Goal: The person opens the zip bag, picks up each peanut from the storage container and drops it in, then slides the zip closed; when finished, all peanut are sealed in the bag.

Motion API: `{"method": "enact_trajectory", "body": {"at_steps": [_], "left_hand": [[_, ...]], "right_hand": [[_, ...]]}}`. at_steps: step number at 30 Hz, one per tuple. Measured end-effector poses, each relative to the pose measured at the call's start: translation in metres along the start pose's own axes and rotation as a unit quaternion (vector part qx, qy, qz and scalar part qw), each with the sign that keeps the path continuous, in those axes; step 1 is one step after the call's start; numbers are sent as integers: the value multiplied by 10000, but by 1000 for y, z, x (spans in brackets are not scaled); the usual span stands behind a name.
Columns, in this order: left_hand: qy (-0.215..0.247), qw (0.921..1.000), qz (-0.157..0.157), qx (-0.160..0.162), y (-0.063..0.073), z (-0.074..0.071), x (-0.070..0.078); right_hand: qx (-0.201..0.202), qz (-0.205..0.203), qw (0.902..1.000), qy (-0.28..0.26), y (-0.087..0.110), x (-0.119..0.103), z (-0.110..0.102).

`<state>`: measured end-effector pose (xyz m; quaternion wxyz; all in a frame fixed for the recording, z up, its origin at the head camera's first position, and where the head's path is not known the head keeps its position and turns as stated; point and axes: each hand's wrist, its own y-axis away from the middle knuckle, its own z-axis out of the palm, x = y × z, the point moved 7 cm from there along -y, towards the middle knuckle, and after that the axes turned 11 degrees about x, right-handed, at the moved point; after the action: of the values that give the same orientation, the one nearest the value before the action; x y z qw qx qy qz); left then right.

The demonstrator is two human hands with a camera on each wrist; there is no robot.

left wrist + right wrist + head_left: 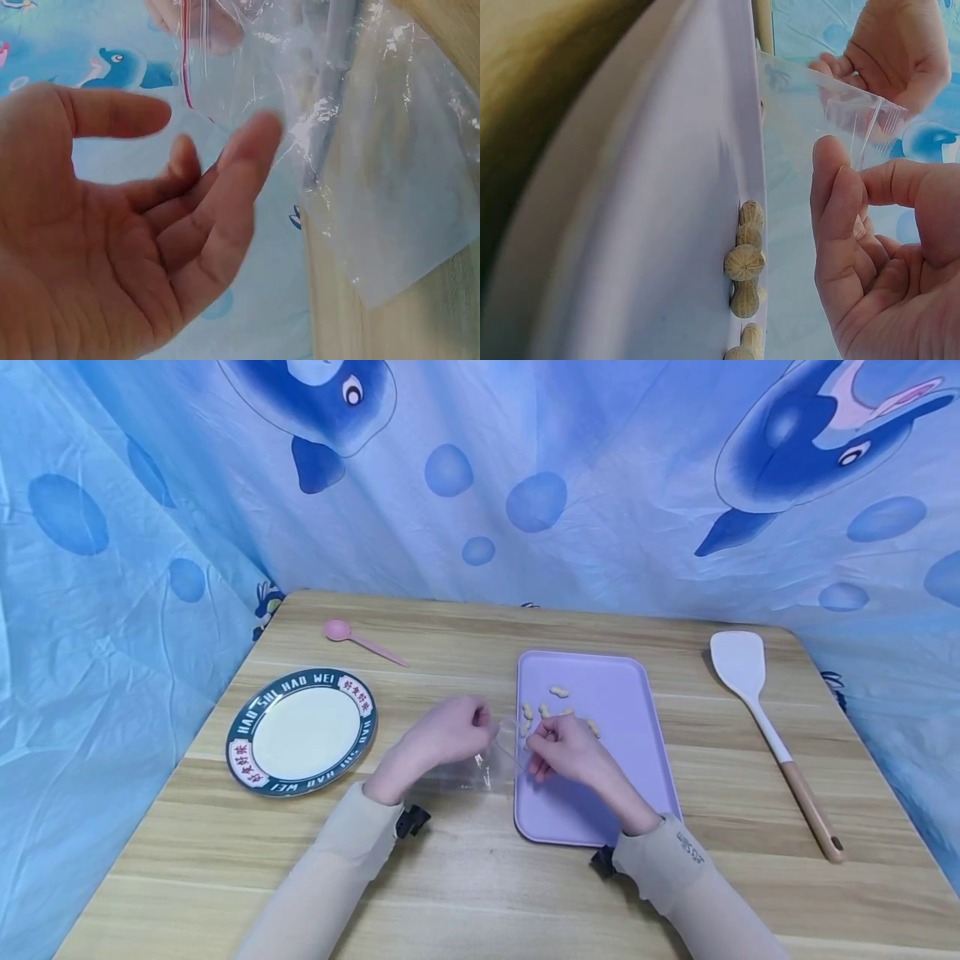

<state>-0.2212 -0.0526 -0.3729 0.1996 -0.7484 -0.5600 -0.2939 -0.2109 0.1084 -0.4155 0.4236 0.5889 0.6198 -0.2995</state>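
A clear plastic zip bag (pixel 476 774) with a red line along its seal (pixel 186 60) stretches between the hands, over the wood table and the tray's left edge. My right hand (pixel 573 750) pinches the bag's mouth between thumb and fingertips, above the purple tray (pixel 600 810). On the other side of the bag is my left hand (pixel 142 217), its thumb apart from its loosely bent fingers and nothing gripped between them. Several peanuts (pixel 744 262) in their shells lie in the tray, just beyond the right hand.
To the left sits a round plate (pixel 307 735) with a dark green lettered rim. A pink spoon (pixel 363 642) lies behind it. On the right is a white spatula (pixel 765 718) with a wooden handle. A blue dolphin-print cloth (pixel 487 485) hangs behind the table.
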Motion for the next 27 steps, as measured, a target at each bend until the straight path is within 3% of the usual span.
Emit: {"method": "enact_trajectory", "body": {"at_steps": [4, 7, 9, 18, 27], "left_hand": [[88, 9958, 855, 325, -2, -3, 11], [31, 9874, 1553, 302, 0, 1, 18], [-112, 9826, 1840, 231, 2, 7, 19], [-781, 9767, 1969, 338, 3, 30, 3], [-1098, 9698, 2114, 515, 4, 36, -1]], "right_hand": [[-2, 3, 10000, -50, 0, 1, -3], [-23, -15, 9999, -124, 0, 1, -4], [-43, -64, 9998, -168, 0, 0, -4], [-137, -101, 9994, -299, -1, -2, -3], [-320, -244, 9985, -380, 0, -1, -1]]}}
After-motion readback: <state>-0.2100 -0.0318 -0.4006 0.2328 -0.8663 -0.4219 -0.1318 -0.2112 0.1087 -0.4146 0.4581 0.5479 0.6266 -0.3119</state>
